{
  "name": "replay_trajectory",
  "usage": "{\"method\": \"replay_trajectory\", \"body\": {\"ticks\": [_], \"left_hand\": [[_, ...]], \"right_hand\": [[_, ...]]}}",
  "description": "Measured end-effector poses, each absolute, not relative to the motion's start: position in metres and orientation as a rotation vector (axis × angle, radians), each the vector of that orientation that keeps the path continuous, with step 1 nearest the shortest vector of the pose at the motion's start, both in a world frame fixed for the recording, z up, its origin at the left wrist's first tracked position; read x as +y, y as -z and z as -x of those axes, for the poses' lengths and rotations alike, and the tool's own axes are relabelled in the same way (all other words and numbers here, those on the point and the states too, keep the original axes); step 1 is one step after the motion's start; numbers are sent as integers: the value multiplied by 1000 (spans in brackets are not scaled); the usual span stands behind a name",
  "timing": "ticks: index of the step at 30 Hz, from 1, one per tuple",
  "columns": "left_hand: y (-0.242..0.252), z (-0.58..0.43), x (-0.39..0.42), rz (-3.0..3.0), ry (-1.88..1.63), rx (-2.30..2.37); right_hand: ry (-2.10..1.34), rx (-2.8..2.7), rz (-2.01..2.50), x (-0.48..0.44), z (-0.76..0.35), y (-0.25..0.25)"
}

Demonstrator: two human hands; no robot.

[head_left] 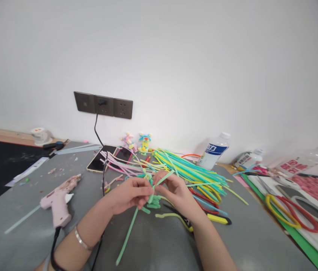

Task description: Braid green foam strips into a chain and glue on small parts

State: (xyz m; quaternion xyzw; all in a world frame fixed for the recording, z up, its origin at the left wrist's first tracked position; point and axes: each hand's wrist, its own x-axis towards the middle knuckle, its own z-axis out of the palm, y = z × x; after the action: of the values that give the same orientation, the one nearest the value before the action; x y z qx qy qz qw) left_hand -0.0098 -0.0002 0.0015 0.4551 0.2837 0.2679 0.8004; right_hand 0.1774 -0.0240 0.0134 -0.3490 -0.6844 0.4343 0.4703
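Note:
My left hand and my right hand meet near the middle of the grey table, both closed on light green pipe cleaners. One green pipe cleaner runs down from my left fingers toward me. Another short end sticks up to the right past my right fingertips. The green strands seem to cross between the two hands; the fingers partly hide that spot. Bent green pipe cleaner pieces lie just under my hands. A pile of loose pipe cleaners, yellow, green and teal, spreads behind my right hand.
A pink glue gun with a black cord lies at left. Phones, two small pipe cleaner figures and a bottle stand or lie toward the wall. Scissors rest at right. A yellow-handled tool lies by my right wrist.

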Motion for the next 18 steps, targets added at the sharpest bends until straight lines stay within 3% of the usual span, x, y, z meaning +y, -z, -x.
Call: {"method": "replay_trajectory", "body": {"ticks": [11,18], "left_hand": [[-7,10,-5,-995,-518,561],[-8,9,-6,-933,-634,550]], "right_hand": [[-1172,-1687,813,-29,-176,-22],[-995,-1655,819,-28,-172,-20]]}}
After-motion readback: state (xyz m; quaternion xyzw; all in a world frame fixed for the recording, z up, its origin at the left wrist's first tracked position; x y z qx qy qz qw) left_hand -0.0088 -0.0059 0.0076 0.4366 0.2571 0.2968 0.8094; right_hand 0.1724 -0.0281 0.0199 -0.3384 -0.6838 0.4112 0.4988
